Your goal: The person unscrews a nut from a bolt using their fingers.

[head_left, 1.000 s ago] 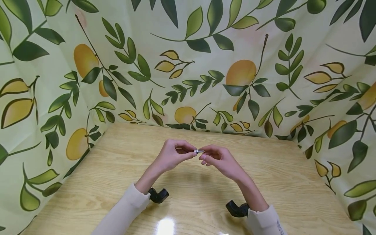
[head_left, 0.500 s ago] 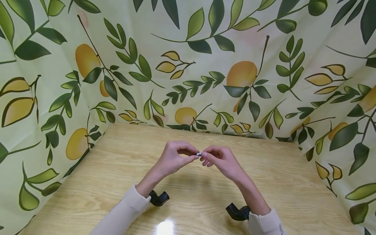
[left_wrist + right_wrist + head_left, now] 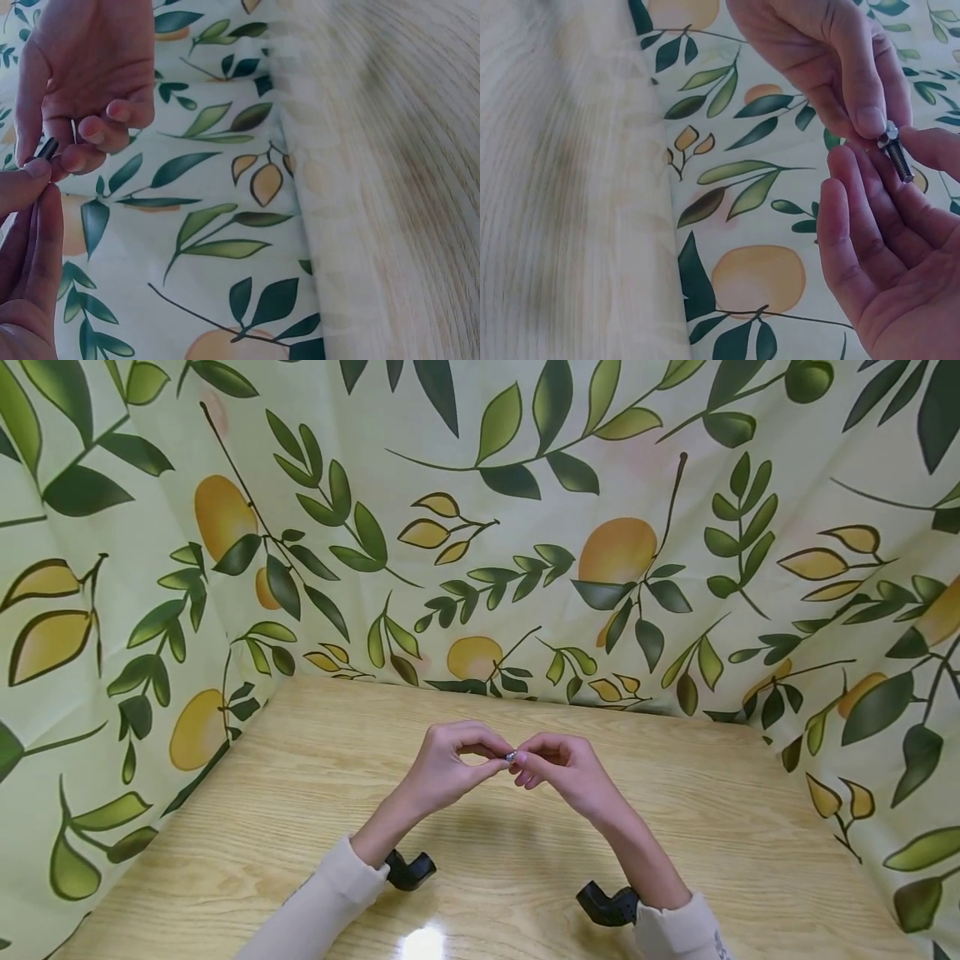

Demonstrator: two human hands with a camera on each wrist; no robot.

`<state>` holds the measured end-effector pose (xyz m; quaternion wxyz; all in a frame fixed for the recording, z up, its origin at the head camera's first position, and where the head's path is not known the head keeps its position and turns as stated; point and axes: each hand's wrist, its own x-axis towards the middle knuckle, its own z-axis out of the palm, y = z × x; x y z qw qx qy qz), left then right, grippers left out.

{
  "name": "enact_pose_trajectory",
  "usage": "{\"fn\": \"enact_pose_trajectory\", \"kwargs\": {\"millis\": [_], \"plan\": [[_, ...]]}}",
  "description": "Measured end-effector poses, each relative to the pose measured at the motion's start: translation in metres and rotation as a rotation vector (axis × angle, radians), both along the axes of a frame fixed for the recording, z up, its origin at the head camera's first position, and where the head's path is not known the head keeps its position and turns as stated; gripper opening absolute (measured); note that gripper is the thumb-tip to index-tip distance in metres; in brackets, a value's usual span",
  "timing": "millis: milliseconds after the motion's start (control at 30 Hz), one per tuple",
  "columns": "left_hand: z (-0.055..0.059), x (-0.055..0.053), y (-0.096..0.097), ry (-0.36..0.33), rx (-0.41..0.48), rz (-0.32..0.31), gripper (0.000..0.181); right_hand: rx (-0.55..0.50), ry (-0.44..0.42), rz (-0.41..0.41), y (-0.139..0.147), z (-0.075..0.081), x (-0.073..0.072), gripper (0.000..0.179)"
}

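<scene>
A small silver bolt is held in the air between the fingertips of both hands. Its hex-shaped end and threaded shank show best in the right wrist view, the shank angled toward the right palm. My left hand pinches the hex end between thumb and forefinger. From the other side, my right hand has its thumb and forefinger on the bolt, the remaining fingers loosely bent below. Only the dark shank appears in the left wrist view, since the left thumb hides the rest.
Beneath the hands lies a light wood-grain table. Cloth printed with leaves and fruit hangs along its back and sides. Black curved mounts stick out at both wrists, below the cream sleeves.
The right fingers have closed in over the bolt's shank, which showed between the hands a second ago. Both hands have sunk slightly, staying together.
</scene>
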<state>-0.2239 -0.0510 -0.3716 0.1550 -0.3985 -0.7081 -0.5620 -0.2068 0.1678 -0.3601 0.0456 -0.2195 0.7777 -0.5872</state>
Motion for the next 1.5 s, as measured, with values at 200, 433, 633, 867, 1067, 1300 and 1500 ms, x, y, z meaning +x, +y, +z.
{"fn": "enact_pose_trajectory", "kwargs": {"millis": [200,433,633,867,1067,1300,1500], "plan": [[0.0,-0.0012,-0.0006,0.039,-0.037,0.034,0.011,-0.016,0.006,-0.022,-0.0016,-0.0016,-0.0008,0.023],[0.0015,-0.0016,0.0002,0.109,-0.083,0.061,0.01,-0.023,0.009,-0.045,-0.0022,-0.0018,-0.0007,0.024],[0.0021,-0.0004,0.0003,0.118,-0.102,0.052,0.011,-0.004,0.011,-0.077,-0.0018,-0.0011,-0.0002,0.02],[0.0005,0.0004,-0.0015,0.082,-0.1,0.05,0.013,0.019,0.042,-0.087,-0.0025,-0.0011,0.001,0.02],[0.0005,0.0011,-0.0018,0.076,-0.102,0.038,0.013,0.009,0.096,-0.081,-0.0042,-0.0027,0.0016,0.015],[-0.0002,0.0018,-0.0012,-0.004,-0.089,0.035,0.013,-0.012,0.136,-0.083,-0.0076,-0.0047,0.003,0.017],[0.0004,0.001,-0.0018,-0.063,-0.032,0.037,0.015,-0.005,0.12,-0.074,-0.0052,-0.0034,0.002,0.018]]}}
